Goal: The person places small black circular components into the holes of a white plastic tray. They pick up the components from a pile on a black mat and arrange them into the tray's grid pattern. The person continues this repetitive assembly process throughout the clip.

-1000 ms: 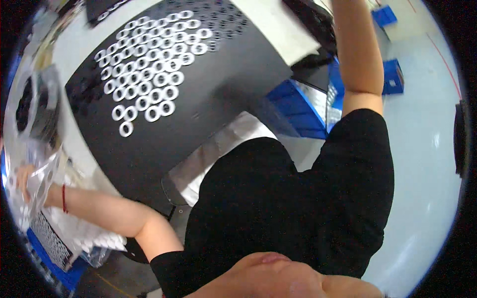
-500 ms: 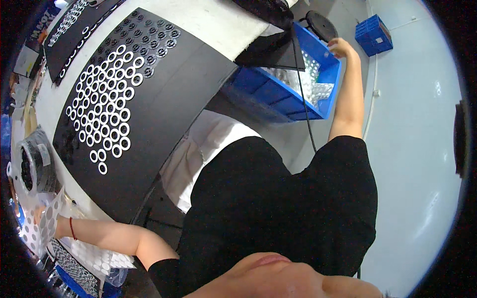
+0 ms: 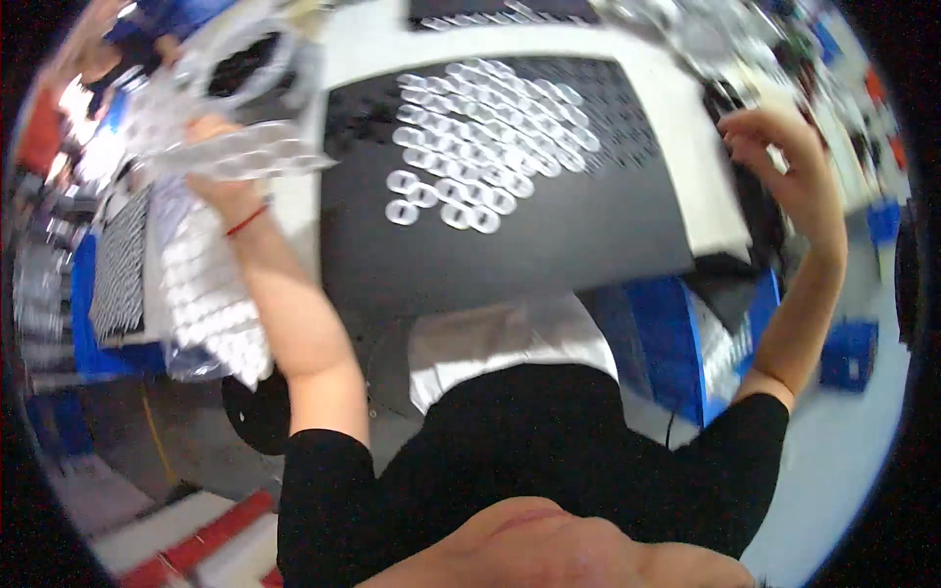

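Left hand clamped on a translucent sheet, 10 o'clock; right hand unloaded, 2 o'clock.
The left hand [image 3: 225, 196] grips the translucent sheet [image 3: 282, 153], which partly hides its fingers; the fingers of the right hand [image 3: 792, 149] are apart and curled, with nothing visible between them. Risk: the sheet's free edge points at the black mat [image 3: 529, 263]; a low sweep toward 12 o'clock could drag the white rings [image 3: 512, 157] out of their rows. A one-sided hold could also let the thin sheet fold or slip. Count: two hands, one held sheet, one mat beneath the rings, one blue crate [image 3: 665, 338] just past 3 o'clock. White rings: several dozen, blur prevents exact count. Dark discs [image 3: 627, 129], between 1 and 2 o'clock: many, uncountable.
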`<state>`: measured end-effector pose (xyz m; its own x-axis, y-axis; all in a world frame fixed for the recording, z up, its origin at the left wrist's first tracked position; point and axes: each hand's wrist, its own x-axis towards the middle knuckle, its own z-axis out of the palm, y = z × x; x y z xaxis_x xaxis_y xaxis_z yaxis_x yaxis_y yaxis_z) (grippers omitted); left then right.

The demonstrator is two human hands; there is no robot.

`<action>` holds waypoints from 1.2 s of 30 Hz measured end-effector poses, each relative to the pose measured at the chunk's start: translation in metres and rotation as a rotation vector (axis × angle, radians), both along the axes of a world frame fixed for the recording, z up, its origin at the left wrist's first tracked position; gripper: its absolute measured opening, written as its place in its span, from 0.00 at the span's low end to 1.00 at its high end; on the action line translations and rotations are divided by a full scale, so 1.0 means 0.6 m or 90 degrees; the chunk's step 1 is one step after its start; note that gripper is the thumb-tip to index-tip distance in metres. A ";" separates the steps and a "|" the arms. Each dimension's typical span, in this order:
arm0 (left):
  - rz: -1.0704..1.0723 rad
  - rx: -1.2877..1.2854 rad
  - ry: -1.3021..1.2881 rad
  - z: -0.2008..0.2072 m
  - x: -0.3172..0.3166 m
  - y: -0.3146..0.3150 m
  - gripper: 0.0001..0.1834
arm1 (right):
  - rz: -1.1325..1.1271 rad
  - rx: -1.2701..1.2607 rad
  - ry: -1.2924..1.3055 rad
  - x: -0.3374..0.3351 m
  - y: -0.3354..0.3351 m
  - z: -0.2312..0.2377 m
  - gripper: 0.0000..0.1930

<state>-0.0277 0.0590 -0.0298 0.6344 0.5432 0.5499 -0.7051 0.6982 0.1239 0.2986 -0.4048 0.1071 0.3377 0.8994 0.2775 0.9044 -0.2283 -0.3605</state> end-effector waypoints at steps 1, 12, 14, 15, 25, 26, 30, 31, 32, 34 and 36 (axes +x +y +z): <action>0.068 -0.120 -0.013 0.022 -0.010 -0.038 0.07 | 0.073 -0.011 -0.001 -0.008 0.056 -0.010 0.06; 0.379 -0.080 0.029 0.052 -0.031 -0.059 0.08 | 0.480 0.005 -0.044 -0.108 0.516 -0.130 0.06; 0.174 -0.126 -0.120 0.053 -0.047 -0.048 0.08 | 0.515 0.007 -0.061 -0.125 0.570 -0.165 0.07; 0.078 -0.147 -0.192 0.052 -0.060 -0.047 0.08 | 0.526 -0.010 -0.063 -0.141 0.598 -0.182 0.07; 0.096 -0.240 -0.218 0.077 -0.055 -0.078 0.09 | 0.395 0.014 -0.113 -0.182 0.686 -0.255 0.11; 0.085 -0.247 -0.222 0.079 -0.055 -0.077 0.09 | 0.393 0.026 -0.112 -0.180 0.689 -0.259 0.11; 0.069 -0.266 -0.233 0.087 -0.051 -0.086 0.09 | 0.429 0.041 -0.047 -0.157 0.718 -0.272 0.13; 0.073 -0.266 -0.234 0.089 -0.050 -0.088 0.10 | 0.447 0.049 -0.046 -0.151 0.724 -0.272 0.13; 0.077 -0.264 -0.231 0.089 -0.050 -0.087 0.10 | 0.464 0.056 -0.045 -0.145 0.728 -0.273 0.13; 0.084 -0.260 -0.224 0.086 -0.053 -0.083 0.10 | 0.431 0.077 -0.003 -0.136 0.719 -0.251 0.13; 0.081 -0.259 -0.233 0.087 -0.051 -0.086 0.10 | 0.406 0.081 0.030 -0.118 0.714 -0.228 0.12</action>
<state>-0.0580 0.0072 0.0222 0.3573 0.8175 0.4517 -0.7335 0.5450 -0.4062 0.2278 0.0237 -0.0299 -0.2373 0.8885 0.3927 0.8311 0.3949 -0.3914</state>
